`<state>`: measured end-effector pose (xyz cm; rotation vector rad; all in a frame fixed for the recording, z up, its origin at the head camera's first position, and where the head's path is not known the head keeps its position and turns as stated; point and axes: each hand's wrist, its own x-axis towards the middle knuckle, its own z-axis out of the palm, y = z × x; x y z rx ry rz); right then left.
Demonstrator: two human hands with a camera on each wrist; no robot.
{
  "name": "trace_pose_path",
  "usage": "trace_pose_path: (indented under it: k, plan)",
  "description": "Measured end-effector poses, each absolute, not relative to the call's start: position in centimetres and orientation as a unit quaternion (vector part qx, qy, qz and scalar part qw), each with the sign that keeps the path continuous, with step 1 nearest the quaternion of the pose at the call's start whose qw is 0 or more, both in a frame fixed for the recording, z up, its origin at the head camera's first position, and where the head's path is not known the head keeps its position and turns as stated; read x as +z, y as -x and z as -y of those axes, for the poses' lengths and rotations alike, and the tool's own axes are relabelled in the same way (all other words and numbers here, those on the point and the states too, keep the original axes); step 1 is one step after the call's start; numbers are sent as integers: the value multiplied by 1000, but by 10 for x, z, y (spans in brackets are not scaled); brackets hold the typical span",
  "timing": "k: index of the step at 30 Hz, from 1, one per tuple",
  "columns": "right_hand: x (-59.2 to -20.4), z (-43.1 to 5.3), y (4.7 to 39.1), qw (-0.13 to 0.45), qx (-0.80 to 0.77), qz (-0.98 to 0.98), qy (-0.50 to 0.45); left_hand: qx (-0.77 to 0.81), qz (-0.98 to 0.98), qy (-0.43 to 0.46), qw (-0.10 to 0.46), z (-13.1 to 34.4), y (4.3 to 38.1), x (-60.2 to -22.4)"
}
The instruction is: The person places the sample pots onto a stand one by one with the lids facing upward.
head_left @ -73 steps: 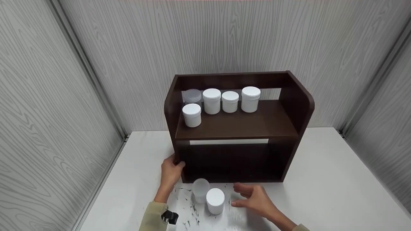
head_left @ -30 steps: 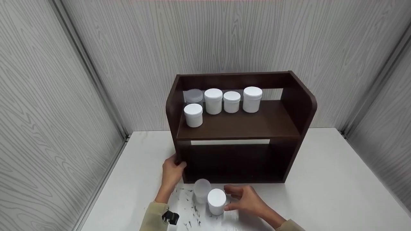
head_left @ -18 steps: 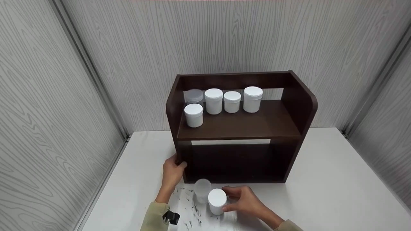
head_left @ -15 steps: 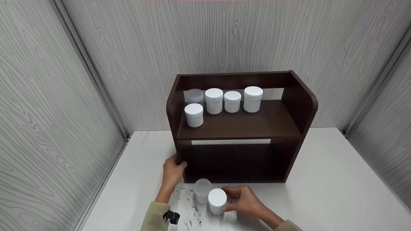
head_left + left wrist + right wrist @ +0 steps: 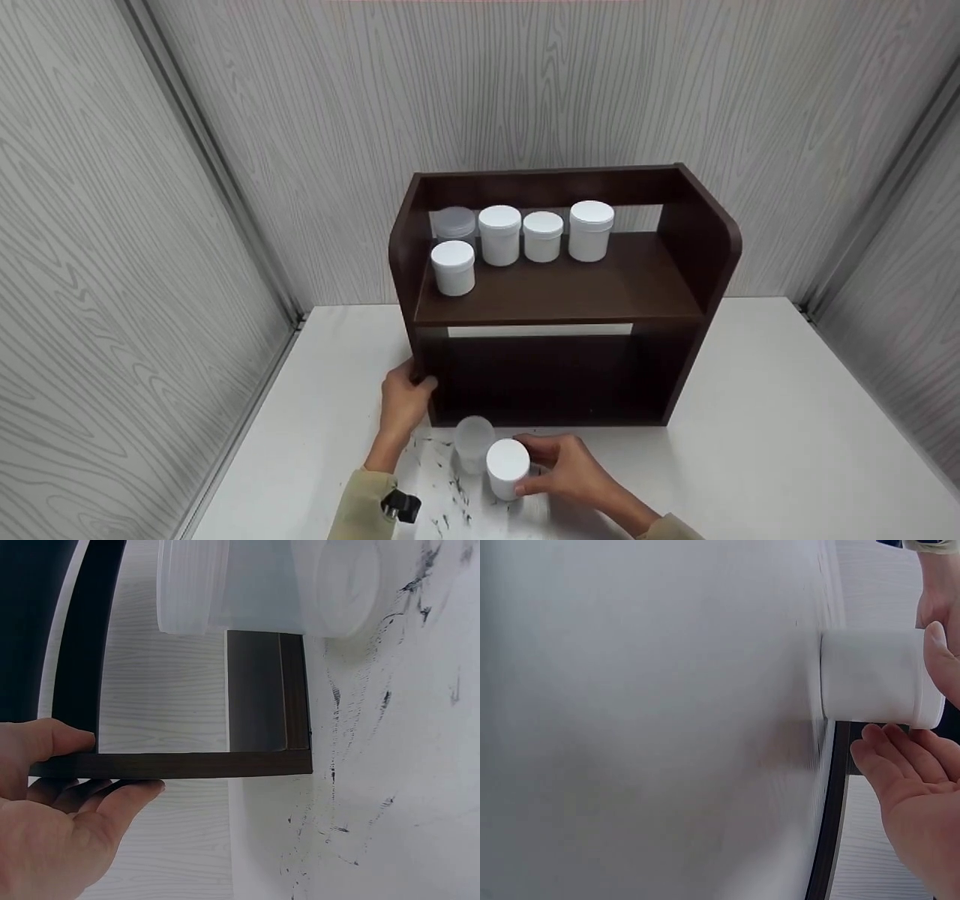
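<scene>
At the lower left of the rack [image 5: 559,311], a dark brown wooden two-tier one, my left hand [image 5: 403,401] grips its side panel. The left wrist view shows the thumb [image 5: 71,739] on one face of the panel and the fingers [image 5: 124,810] on the other. On the table stands a white lidded jar [image 5: 507,471], upright. My right hand [image 5: 566,469] spans its right side, thumb in front and fingers behind; in the right wrist view the fingers [image 5: 900,765] lie slightly apart from the jar's wall. A translucent jar [image 5: 472,446] stands just behind and left.
On the upper shelf stand several jars: a translucent one [image 5: 454,225] at the back left, a short white one [image 5: 453,270] in front of it, and more white jars [image 5: 501,236] to the right. Dark smudges [image 5: 454,491] mark the white table [image 5: 765,420]. Grey wood-grain walls [image 5: 555,82] enclose it.
My right hand has moved left to the white jar, and its thumb and fingers have drawn in around it. The left hand keeps its hold on the rack; the jars stand as before.
</scene>
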<state>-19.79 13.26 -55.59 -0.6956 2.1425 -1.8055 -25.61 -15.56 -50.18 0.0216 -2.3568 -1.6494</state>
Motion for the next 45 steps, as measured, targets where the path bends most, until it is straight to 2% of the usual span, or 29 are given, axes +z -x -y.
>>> trace_pose_path:
  k: [11,45]
  plan:
    - [-556,-129,196,121,-633,-725,244,-569,813,-5,119,156,256,-502]
    - [-553,-140,196,123,-614,-741,241,-567,813,-10,135,154,256,-501]
